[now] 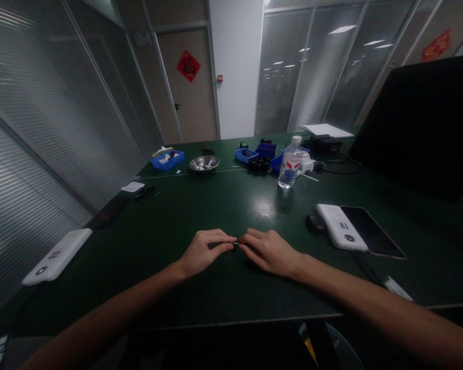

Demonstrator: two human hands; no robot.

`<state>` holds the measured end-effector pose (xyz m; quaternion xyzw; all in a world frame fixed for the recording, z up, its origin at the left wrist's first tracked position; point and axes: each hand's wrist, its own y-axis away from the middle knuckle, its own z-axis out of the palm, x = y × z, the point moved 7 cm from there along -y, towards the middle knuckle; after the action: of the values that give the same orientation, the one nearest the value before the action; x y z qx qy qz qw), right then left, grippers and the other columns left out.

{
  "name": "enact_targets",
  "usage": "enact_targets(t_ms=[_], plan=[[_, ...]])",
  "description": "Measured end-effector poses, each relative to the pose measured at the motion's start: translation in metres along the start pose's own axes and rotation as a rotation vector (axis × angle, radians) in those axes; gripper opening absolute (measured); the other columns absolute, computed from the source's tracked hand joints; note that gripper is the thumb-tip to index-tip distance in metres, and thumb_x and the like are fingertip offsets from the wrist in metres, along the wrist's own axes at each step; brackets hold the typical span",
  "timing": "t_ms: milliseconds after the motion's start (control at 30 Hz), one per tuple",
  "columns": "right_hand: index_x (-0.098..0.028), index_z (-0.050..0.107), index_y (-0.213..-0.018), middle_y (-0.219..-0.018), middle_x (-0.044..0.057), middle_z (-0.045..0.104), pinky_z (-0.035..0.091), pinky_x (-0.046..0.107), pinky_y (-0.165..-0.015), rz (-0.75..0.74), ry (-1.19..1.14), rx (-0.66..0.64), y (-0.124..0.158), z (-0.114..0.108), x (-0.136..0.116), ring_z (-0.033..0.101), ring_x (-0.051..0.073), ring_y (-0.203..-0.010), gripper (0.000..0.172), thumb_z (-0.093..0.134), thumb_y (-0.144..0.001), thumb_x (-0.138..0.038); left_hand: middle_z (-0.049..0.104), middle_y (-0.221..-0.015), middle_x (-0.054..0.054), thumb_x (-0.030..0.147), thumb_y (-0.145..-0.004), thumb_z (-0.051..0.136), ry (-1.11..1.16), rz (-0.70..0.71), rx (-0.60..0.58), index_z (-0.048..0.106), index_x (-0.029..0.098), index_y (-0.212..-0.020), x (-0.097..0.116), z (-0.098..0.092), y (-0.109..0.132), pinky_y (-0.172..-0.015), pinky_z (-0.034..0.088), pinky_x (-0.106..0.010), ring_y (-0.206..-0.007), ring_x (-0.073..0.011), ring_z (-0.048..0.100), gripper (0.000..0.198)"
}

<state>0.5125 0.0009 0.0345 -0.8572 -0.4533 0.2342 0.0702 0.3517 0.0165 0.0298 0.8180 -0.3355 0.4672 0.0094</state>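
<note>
My left hand [208,251] and my right hand [268,251] meet over the near middle of the dark green table [170,221]. The fingers of both are pinched together around a small, thin object [235,243], part pale and part dark, held between the fingertips. Most of it is hidden by the fingers, and it is too small to identify. Both forearms reach in from the bottom corners.
A water bottle [290,163] stands beyond my right hand. Farther back are a metal bowl [204,164], a blue basket [168,161] and blue trays [266,150]. White devices [341,226] lie at right and left; a black monitor [424,123] is at right.
</note>
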Motion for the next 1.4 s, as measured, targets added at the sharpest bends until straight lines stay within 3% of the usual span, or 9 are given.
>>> enact_targets(t_ms=[133,233,367,500,667,900,1133,1267,1400], plan=[[-0.016,0.062,-0.109,-0.094,0.004,0.063,0.047,0.026,-0.074,0.028,-0.222,0.105,-0.001,-0.003,-0.003,0.061,0.014,-0.081,0.023,0.043,-0.109,-0.030,0.075,-0.106,-0.007,0.024,-0.094,0.068,0.081,0.031,0.052,0.078,0.021,-0.115,0.002,-0.001,0.001,-0.088,0.057,-0.033,-0.095,-0.0185,0.070,0.023],[-0.016,0.062,-0.107,-0.094,0.004,0.063,0.047,0.026,-0.074,0.044,-0.245,0.143,-0.002,-0.005,-0.004,0.061,0.014,-0.081,0.024,0.044,-0.109,-0.031,0.075,-0.106,-0.008,0.026,-0.094,0.068,0.066,0.066,0.081,0.077,0.021,-0.116,0.003,-0.001,0.002,-0.088,0.057,-0.034,-0.096,-0.0193,0.070,0.024],[-0.016,0.062,-0.108,-0.095,0.005,0.063,0.046,0.027,-0.072,0.032,-0.167,0.094,-0.003,-0.004,-0.003,0.061,0.015,-0.080,0.026,0.042,-0.109,-0.032,0.075,-0.109,-0.008,0.028,-0.094,0.068,0.022,0.054,0.070,0.076,0.022,-0.117,0.003,0.000,0.002,-0.091,0.056,-0.036,-0.099,-0.0204,0.069,0.025],[-0.016,0.062,-0.111,-0.097,0.006,0.063,0.047,0.028,-0.073,0.040,-0.102,0.070,-0.003,-0.003,0.004,0.061,0.015,-0.081,0.027,0.040,-0.110,-0.032,0.074,-0.111,-0.007,0.027,-0.092,0.069,0.040,-0.052,0.002,0.073,0.022,-0.123,-0.003,0.003,0.000,-0.093,0.053,-0.034,-0.101,-0.0199,0.068,0.031],[-0.017,0.063,-0.113,-0.099,0.006,0.064,0.047,0.028,-0.075,0.091,-0.065,0.037,-0.003,0.000,0.012,0.062,0.016,-0.083,0.029,0.039,-0.110,-0.033,0.072,-0.110,-0.006,0.033,-0.091,0.071,0.022,-0.135,-0.073,0.066,0.026,-0.133,-0.017,0.006,-0.001,-0.085,0.052,-0.032,-0.096,-0.0184,0.066,0.043],[-0.019,0.065,-0.112,-0.098,0.005,0.064,0.041,0.026,-0.066,0.103,0.079,-0.114,-0.004,0.014,0.021,0.061,0.014,-0.076,0.026,0.044,-0.108,-0.033,0.066,-0.105,-0.006,0.037,-0.093,0.068,-0.209,0.013,-0.174,0.073,0.029,-0.124,-0.016,0.007,-0.005,-0.088,0.049,-0.034,-0.101,-0.0212,0.058,0.032],[-0.019,0.065,-0.111,-0.095,0.005,0.062,0.034,0.026,-0.059,0.099,0.187,-0.132,-0.003,0.015,0.024,0.055,0.012,-0.068,0.027,0.044,-0.108,-0.036,0.063,-0.111,-0.007,0.036,-0.095,0.065,-0.256,0.017,-0.156,0.074,0.027,-0.120,-0.019,0.001,-0.004,-0.092,0.049,-0.035,-0.105,-0.0212,0.059,0.028],[-0.020,0.065,-0.113,-0.098,0.005,0.063,0.035,0.026,-0.060,0.137,0.173,-0.102,-0.002,0.012,0.029,0.057,0.013,-0.070,0.025,0.046,-0.108,-0.035,0.066,-0.118,-0.007,0.039,-0.098,0.058,-0.258,-0.111,-0.147,0.072,0.026,-0.124,-0.044,-0.031,0.000,-0.082,0.051,-0.030,-0.101,-0.0195,0.063,0.032],[-0.019,0.065,-0.112,-0.098,0.005,0.064,0.038,0.026,-0.061,0.156,0.135,-0.089,-0.002,0.008,0.032,0.058,0.013,-0.071,0.024,0.046,-0.107,-0.034,0.067,-0.122,-0.008,0.045,-0.098,0.052,-0.400,-0.303,-0.006,0.068,0.025,-0.131,-0.098,-0.111,0.017,-0.083,0.052,-0.033,-0.099,-0.0219,0.065,0.042]])
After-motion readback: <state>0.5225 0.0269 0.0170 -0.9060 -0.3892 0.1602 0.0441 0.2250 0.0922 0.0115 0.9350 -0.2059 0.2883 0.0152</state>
